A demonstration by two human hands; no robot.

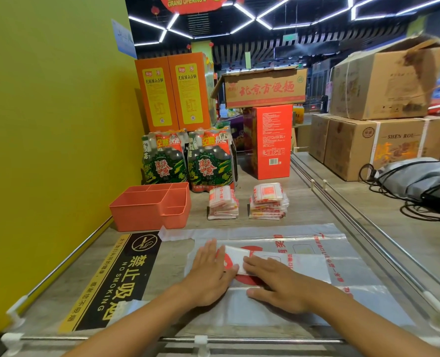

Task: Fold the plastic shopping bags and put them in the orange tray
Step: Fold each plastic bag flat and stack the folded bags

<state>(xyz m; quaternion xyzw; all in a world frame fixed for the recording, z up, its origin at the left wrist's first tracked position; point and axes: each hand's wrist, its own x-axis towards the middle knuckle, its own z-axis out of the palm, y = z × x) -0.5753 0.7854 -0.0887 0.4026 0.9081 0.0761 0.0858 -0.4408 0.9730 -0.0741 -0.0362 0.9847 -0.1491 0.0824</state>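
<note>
Orange tray [146, 212] toward the counter's [316, 202] far-left corner, against the yellow wall [46, 150]; its divided compartments show nothing inside from this angle, floors partly hidden by the walls. Two stacks of folded bags [223, 205] [267, 201] sit right of the tray, apart from it.

Plastic shopping bag [342, 266] lies spread along the near edge, one flap doubled over. Left hand [208, 276] flat on it, fingers straight and together. Right hand [278, 284] flat just beside, fingers straight, pressing the folded flap.

Bag's print partly covered by the hands. No-smoking sticker [115, 276] near the left edge. Cartons [383, 145] on the adjoining surface, right side, cut off.
</note>
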